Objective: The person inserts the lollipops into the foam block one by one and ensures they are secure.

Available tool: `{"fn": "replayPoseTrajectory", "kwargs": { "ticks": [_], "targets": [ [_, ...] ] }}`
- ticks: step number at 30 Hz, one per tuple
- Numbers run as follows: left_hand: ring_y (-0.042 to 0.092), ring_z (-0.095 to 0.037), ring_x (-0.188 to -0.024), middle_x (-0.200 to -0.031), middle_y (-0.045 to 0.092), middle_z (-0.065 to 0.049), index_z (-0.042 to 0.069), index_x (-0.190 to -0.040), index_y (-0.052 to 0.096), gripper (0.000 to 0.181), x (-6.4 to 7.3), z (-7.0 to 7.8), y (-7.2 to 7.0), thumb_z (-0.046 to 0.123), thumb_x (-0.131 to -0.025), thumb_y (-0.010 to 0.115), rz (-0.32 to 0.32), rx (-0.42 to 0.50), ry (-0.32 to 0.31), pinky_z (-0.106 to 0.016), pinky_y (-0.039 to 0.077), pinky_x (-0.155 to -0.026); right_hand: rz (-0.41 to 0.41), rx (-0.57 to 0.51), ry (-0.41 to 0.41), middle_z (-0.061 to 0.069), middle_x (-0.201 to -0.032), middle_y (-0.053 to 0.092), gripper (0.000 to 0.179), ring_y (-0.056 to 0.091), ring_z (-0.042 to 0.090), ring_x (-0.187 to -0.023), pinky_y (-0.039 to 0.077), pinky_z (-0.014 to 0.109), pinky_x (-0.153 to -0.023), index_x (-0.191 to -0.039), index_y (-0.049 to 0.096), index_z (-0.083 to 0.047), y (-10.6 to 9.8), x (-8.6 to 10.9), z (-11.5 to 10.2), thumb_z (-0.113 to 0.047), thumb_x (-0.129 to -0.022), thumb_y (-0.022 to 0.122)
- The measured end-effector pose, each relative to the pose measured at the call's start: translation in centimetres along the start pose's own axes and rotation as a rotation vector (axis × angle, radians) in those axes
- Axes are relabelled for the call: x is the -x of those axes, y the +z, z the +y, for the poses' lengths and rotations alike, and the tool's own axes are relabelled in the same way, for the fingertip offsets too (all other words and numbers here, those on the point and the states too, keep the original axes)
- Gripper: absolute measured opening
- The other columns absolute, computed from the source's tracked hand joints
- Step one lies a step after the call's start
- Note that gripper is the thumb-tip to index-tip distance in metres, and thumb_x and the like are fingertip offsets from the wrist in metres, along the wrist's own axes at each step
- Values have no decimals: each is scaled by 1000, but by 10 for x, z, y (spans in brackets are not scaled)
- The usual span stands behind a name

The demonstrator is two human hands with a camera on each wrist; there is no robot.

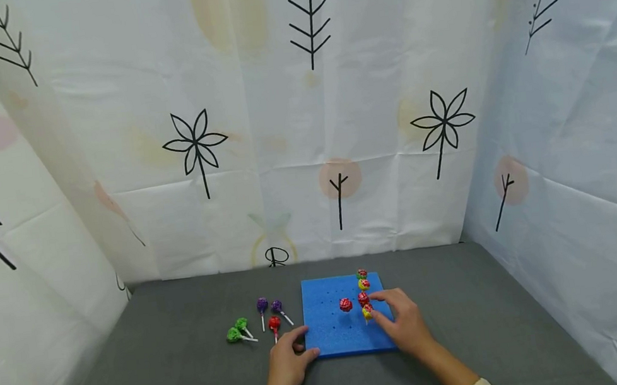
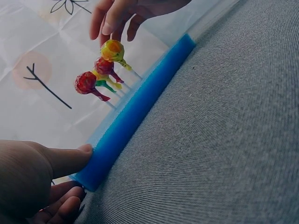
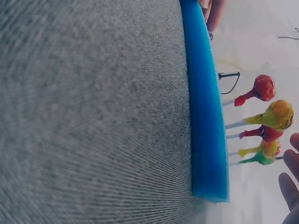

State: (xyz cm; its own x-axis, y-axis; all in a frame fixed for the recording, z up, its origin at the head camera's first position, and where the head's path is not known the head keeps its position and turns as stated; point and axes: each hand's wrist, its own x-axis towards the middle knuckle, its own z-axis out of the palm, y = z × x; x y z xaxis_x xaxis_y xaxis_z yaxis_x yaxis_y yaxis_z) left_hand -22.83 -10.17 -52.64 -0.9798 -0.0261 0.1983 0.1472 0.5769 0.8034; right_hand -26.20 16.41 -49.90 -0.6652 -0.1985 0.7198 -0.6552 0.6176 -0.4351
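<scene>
A blue foam board (image 1: 331, 340) with small holes lies flat, and several wrapped lollipops stand upright in it by their sticks. A yellow lollipop (image 1: 368, 312) is nearest the front, with a red lollipop (image 1: 363, 298) right behind it. Another red lollipop (image 1: 345, 304) stands apart to their left. My left hand (image 1: 286, 361) grips the board's front left corner, its thumb (image 2: 70, 161) on the front edge. Beside the yellow lollipop is my right hand (image 1: 406, 321), fingers spread and apart from the candy in the right wrist view.
Left of the board lie loose lollipops on the grey tabletop (image 1: 190, 358): two green lollipops (image 1: 233, 335), two purple lollipops (image 1: 262, 303) and a red lollipop (image 1: 274, 323) close to my left hand. A patterned cloth (image 1: 278, 126) hangs behind and along both sides.
</scene>
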Motion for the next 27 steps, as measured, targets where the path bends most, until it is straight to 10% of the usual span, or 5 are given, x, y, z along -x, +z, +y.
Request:
{"fn": "replayPoseTrajectory", "kwargs": {
  "ticks": [17, 27],
  "targets": [
    [57, -17, -81, -93, 63, -4, 6, -117, 68, 47, 0, 1, -1, 15, -74, 84, -11, 4, -24, -35, 45, -67, 55, -213, 415, 14, -107, 64, 20, 61, 35, -101, 51, 50, -80, -106, 68, 1, 6, 9, 18, 1, -85, 71],
    [58, -17, -82, -93, 63, -4, 8, -118, 68, 49, -1, 0, -1, 17, -73, 85, -19, 24, -56, -35, 45, -67, -58, -296, 755, 19, -121, 61, 29, 57, 36, -112, 47, 49, -90, -119, 64, 0, 4, 8, 30, -11, -92, 67]
  ]
}}
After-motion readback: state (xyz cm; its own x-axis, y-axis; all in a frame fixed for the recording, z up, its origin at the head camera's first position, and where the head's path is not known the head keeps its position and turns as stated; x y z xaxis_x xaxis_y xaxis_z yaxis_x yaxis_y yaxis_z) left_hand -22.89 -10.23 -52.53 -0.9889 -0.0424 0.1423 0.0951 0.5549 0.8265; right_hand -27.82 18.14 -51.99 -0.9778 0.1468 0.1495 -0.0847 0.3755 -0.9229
